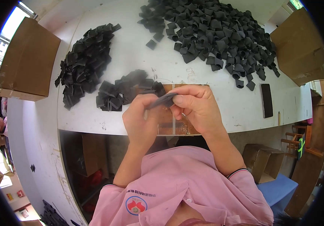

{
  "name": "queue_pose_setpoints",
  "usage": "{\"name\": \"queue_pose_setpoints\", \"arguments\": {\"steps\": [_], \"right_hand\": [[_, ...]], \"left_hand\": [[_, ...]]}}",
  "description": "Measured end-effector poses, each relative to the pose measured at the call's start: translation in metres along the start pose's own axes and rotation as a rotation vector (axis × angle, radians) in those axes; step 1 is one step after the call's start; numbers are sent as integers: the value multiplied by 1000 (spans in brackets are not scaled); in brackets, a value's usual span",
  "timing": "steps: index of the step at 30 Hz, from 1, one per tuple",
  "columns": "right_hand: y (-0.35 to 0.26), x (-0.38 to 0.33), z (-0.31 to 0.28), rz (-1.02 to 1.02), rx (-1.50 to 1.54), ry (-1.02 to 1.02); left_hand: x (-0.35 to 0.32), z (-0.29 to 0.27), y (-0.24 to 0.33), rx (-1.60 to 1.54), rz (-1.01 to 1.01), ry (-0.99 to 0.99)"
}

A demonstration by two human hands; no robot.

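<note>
A small dark grey piece of foam-like or fabric material (163, 100) is pinched between both my hands, above the front of the white table. My left hand (140, 116) is closed on its left end, thumb along the top. My right hand (199, 109) pinches its right end between thumb and fingertips. Beneath my hands lies a brown board (190, 127) with a pale strip down it. Just beyond my left hand is a small heap of flat black pieces (111, 96), partly blurred.
A long pile of flat black pieces (86, 62) lies at left; a large pile of black loop-shaped pieces (222, 35) spreads at far right. Cardboard boxes stand at the left (28, 56) and right (301, 45). A phone (266, 100) lies near the right edge, above a blue stool (278, 192).
</note>
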State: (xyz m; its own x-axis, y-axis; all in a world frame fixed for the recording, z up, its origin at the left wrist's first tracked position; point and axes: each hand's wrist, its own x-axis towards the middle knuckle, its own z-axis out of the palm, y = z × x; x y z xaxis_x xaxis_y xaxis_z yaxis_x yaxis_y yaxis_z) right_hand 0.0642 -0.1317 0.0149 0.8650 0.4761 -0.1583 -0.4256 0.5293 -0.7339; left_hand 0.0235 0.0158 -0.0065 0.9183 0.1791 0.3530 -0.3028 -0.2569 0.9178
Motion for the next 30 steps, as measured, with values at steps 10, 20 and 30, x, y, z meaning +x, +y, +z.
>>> {"name": "queue_pose_setpoints", "arguments": {"steps": [10,20,30], "right_hand": [[-14,1,10,-396,-820,2],[-4,27,-44,-143,-530,333],[42,-25,-27,210,-607,177]], "left_hand": [[-5,3,-32,65,57,80],[70,-15,-146,971,-286,35],[58,-22,-131,755,81,64]]}}
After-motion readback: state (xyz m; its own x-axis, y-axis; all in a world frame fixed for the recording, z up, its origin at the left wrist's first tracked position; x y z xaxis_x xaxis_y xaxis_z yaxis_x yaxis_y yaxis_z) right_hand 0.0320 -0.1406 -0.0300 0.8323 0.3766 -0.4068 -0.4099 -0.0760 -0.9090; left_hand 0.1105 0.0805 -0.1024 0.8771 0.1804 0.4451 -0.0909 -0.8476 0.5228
